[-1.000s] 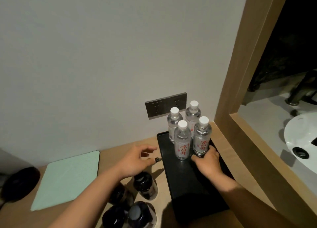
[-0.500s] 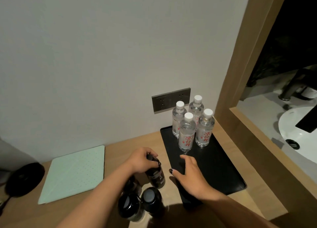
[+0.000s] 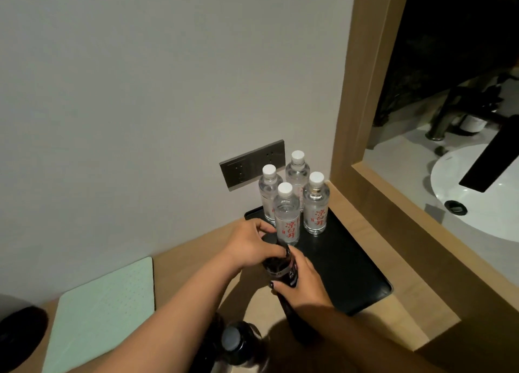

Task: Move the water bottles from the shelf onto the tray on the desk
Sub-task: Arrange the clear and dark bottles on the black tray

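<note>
Several clear water bottles (image 3: 286, 218) with white caps and red lettering stand upright in a cluster at the far end of a black tray (image 3: 354, 274) on the wooden desk. A dark bottle (image 3: 278, 266) is held upright over the tray's left edge, just in front of the nearest water bottle. My left hand (image 3: 250, 246) grips its cap and neck from above. My right hand (image 3: 302, 281) wraps round its lower body.
More dark bottles (image 3: 236, 344) stand on the desk near the bottom edge. A pale green mat (image 3: 104, 313) lies at left, a black round object (image 3: 19, 333) beyond it. A grey socket plate (image 3: 247, 164) is on the wall. A wooden frame (image 3: 365, 119) and white sink (image 3: 477, 195) are at right.
My left hand lifted a dark bottle from the desk group and carried it right to the tray's edge. My right hand left the tray surface and took hold of that bottle's body.
</note>
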